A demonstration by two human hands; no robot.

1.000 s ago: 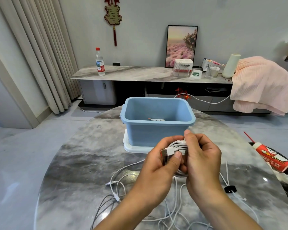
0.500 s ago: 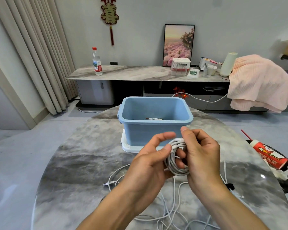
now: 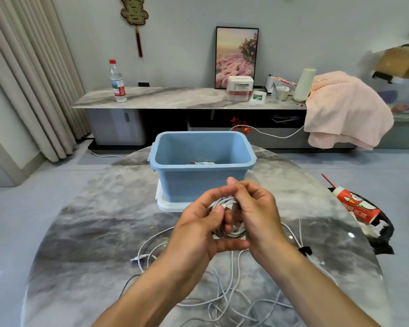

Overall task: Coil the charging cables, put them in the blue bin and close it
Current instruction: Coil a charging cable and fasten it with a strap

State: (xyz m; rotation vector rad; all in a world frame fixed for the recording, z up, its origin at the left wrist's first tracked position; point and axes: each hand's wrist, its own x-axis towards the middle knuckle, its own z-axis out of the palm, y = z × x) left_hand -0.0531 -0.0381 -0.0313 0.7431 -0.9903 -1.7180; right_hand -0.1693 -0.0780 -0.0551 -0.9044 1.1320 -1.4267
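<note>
A coiled white charging cable (image 3: 230,233) is held over the table between both hands, just in front of the open blue bin (image 3: 202,182). My left hand (image 3: 196,232) grips the coil's left side, thumb pressed on the strands near a plug end. My right hand (image 3: 257,215) grips its right side with fingers curled over the top. The bin stands on its white lid (image 3: 165,205). A white cable (image 3: 202,163) lies inside the bin. Several loose white cables (image 3: 222,296) sprawl tangled on the marble table below my arms.
A red and white drink carton (image 3: 357,206) with a red straw lies on a black bag at the table's right edge. Behind the round marble table (image 3: 92,220) stands a long sideboard (image 3: 175,97) with a water bottle (image 3: 117,82), boxes and a pink blanket (image 3: 345,112).
The plug end that stuck out to the left one second ago has been tucked into the coil. Both hands have closed more tightly round the bundle.
</note>
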